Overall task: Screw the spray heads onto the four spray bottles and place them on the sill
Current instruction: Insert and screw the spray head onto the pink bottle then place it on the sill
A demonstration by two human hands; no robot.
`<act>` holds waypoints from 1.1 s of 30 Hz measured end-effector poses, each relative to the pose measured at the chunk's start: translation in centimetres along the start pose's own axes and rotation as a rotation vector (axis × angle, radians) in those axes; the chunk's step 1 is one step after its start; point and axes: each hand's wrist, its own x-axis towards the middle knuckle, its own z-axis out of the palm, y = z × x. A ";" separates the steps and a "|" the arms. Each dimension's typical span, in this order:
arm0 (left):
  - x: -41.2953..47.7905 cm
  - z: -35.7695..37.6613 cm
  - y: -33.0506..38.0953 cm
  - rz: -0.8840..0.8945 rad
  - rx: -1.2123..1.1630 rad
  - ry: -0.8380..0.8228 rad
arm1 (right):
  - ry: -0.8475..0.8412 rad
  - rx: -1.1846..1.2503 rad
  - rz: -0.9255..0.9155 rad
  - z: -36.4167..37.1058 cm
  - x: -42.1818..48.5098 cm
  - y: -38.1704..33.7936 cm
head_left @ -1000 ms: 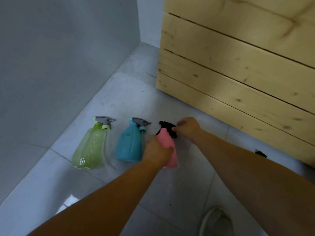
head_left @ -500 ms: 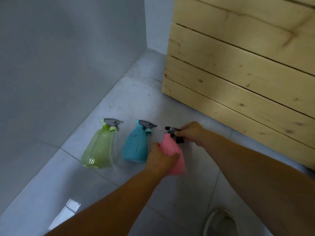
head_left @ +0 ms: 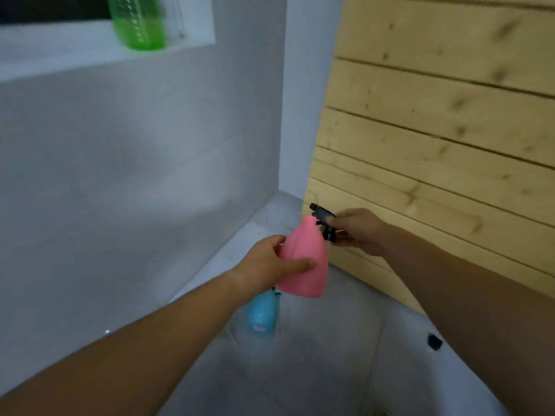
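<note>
A pink spray bottle (head_left: pixel 306 259) is lifted off the floor and tilted, its black spray head (head_left: pixel 322 219) at the top. My left hand (head_left: pixel 270 265) grips the bottle's body from the left. My right hand (head_left: pixel 357 231) holds the black spray head from the right. Below it a blue bottle (head_left: pixel 261 315) lies on the floor, partly hidden by my left forearm. A green bottle (head_left: pixel 136 24) stands on the white sill (head_left: pixel 60 52) at the top left.
A wall of pale wooden planks (head_left: pixel 444 130) rises close on the right. A grey wall (head_left: pixel 120 175) fills the left. A small black object (head_left: pixel 434 341) lies on the grey tiled floor (head_left: pixel 315 370) near the planks.
Both hands have lifted the pink bottle off the floor. The view has swung upward, bringing the sill and a green bottle into sight; the light-green floor bottle has left the view.
</note>
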 end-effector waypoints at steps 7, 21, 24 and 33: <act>-7.5 -5.8 5.4 0.124 0.002 -0.032 | 0.094 0.061 -0.294 1.6 -9.2 -9.0; -12.3 -8.5 3.5 0.169 -0.046 -0.023 | 0.317 0.362 -0.649 2.9 -17.1 -14.6; -11.9 -8.6 3.2 0.165 -0.049 -0.022 | 0.353 0.366 -0.671 2.8 -16.8 -14.6; -11.2 -8.3 3.1 0.179 -0.053 -0.068 | 0.126 0.301 -0.590 5.6 -15.5 -13.0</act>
